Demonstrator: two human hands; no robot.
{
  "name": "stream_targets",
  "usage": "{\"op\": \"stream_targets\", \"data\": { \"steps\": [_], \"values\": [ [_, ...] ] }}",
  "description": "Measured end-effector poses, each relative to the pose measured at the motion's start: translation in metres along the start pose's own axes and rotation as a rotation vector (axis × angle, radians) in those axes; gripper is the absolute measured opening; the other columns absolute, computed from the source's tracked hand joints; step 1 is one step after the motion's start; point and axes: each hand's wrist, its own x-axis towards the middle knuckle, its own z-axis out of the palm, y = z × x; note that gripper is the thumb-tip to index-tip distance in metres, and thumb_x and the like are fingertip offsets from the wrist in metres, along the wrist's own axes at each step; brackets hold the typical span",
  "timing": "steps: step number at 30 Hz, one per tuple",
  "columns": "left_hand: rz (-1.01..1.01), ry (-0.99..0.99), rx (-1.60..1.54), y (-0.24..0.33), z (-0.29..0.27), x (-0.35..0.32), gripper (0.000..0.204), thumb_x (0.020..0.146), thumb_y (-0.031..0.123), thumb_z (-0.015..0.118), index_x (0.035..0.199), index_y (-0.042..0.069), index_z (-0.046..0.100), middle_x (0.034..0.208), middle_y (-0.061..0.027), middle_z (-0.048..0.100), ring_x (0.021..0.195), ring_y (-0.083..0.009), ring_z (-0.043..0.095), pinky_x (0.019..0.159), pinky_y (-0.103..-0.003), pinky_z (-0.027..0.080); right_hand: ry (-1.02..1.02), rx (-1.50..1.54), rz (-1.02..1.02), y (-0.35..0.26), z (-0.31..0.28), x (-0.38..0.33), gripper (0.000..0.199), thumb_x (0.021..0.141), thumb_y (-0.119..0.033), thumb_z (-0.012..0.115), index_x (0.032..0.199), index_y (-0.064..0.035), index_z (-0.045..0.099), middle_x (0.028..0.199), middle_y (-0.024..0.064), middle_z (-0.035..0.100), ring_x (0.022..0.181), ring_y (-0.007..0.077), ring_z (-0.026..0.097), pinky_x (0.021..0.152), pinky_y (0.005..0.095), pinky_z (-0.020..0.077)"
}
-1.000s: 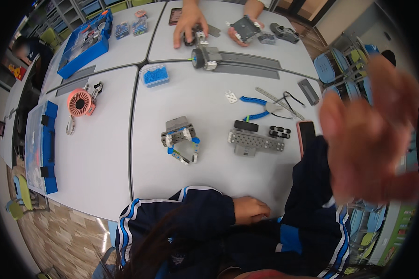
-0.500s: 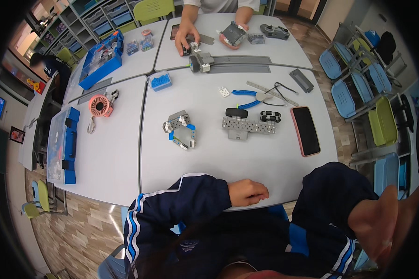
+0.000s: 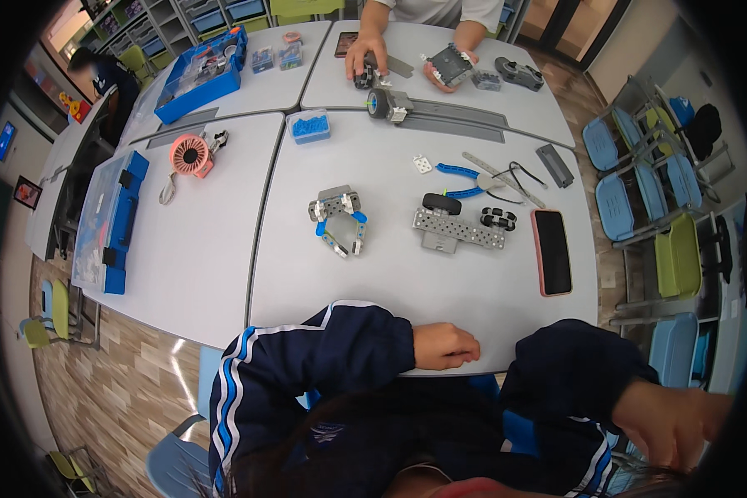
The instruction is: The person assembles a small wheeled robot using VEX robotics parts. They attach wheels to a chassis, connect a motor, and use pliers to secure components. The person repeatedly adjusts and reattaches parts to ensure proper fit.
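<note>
My left hand (image 3: 446,345) rests at the near table edge with its fingers loosely curled and nothing seen in them. Close to the right rim, my right hand (image 3: 671,422) is raised off the table; its fingers are partly hidden. In front of my left hand lie a grey robot claw (image 3: 337,217) with blue joints and a grey perforated beam (image 3: 458,230) with black wheels. Further right is a phone (image 3: 552,251) in a pink case. Beyond the beam are blue-handled pliers (image 3: 465,179), a grey perforated strip (image 3: 515,184) and a black cable (image 3: 519,173).
Across the table, another person's hands (image 3: 365,56) hold a wheeled part and a grey block (image 3: 451,66). A box of blue pieces (image 3: 310,127), a pink fan (image 3: 192,155) and blue cases (image 3: 112,224) stand to the left. Chairs (image 3: 631,199) line the right wall.
The view has shifted, so the table's things sit a little differently. My right hand has moved lower and away from the head; my left hand stays at the table edge.
</note>
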Motion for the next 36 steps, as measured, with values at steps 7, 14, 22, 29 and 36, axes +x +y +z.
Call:
{"op": "stream_targets", "data": {
  "steps": [7,14,22,29,36],
  "values": [
    [-0.002,-0.015,-0.007,-0.001,0.0,-0.002,0.015,0.09,0.003,0.057,0.104,0.002,0.063,0.098,-0.0116,0.067,0.086,-0.0306,0.066,0.076,-0.038,0.053,0.043,-0.227,0.236,0.052,0.0,-0.017,0.042,0.084,-0.007,0.073,0.119,-0.0077,0.05,0.122,0.0135,0.047,0.084,0.0284,0.065,0.069,0.0464,0.0599],
    [0.029,-0.013,-0.002,-0.005,0.002,-0.002,0.015,0.091,0.005,0.056,0.104,0.002,0.062,0.099,-0.0123,0.066,0.091,-0.032,0.065,0.079,-0.04,0.052,-0.121,0.068,0.413,0.065,-0.027,-0.011,0.041,0.091,-0.013,0.066,0.126,-0.0095,0.046,0.122,0.0156,0.048,0.077,0.0357,0.07,0.064,0.0463,0.0614],
    [0.006,0.015,-0.001,-0.007,0.002,-0.007,0.013,0.09,0.005,0.057,0.102,0.002,0.061,0.097,-0.0123,0.065,0.089,-0.0316,0.064,0.078,-0.04,0.052,0.452,-0.434,0.822,0.143,-0.174,-0.032,0.044,0.095,-0.035,0.066,0.121,-0.0012,0.057,0.12,0.0138,0.057,0.091,0.0265,0.065,0.08,0.038,0.0528],
    [0.074,-0.027,0.012,-0.008,0.003,-0.001,0.019,0.087,0.005,0.059,0.105,0.002,0.062,0.099,-0.0129,0.064,0.09,-0.0325,0.064,0.078,-0.041,0.052,0.271,-1.659,1.248,0.297,-0.39,-0.073,0.088,0.065,-0.063,0.081,0.118,0.0046,0.063,0.11,0.0172,0.069,0.103,0.0295,0.066,0.088,0.0349,0.0521],
    [0.039,-0.043,0.109,-0.015,0.011,-0.003,0.033,0.082,0.009,0.061,0.113,0.0,0.06,0.107,-0.0161,0.063,0.096,-0.0345,0.065,0.082,-0.043,0.055,0.268,-1.611,1.491,0.363,-0.455,-0.084,0.054,0.057,-0.044,0.083,0.079,0.0038,0.073,0.084,0.0173,0.073,0.078,0.0264,0.071,0.072,0.0351,0.0543]
  ]
}}
